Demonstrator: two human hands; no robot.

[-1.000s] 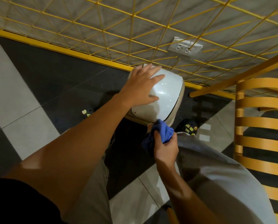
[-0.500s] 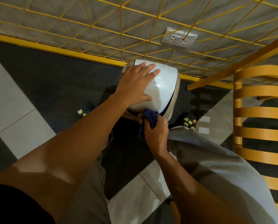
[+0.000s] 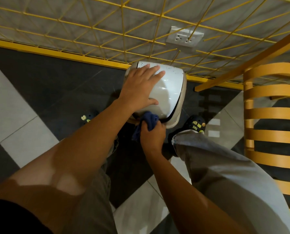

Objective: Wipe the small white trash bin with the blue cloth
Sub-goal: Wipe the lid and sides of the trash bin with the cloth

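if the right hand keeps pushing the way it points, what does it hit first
The right hand, holding the blue cloth, points up at the white trash bin; the cloth already seems pressed against its near edge.

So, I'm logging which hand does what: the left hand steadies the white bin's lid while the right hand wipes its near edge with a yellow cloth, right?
Not quite: the cloth is blue, not yellow. The head view shows the right hand pressing it against the white bin at its near edge, while the left hand steadies the lid.

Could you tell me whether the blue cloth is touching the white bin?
Touching: the head view shows the blue cloth, bunched in the right hand, pressed against the white bin.
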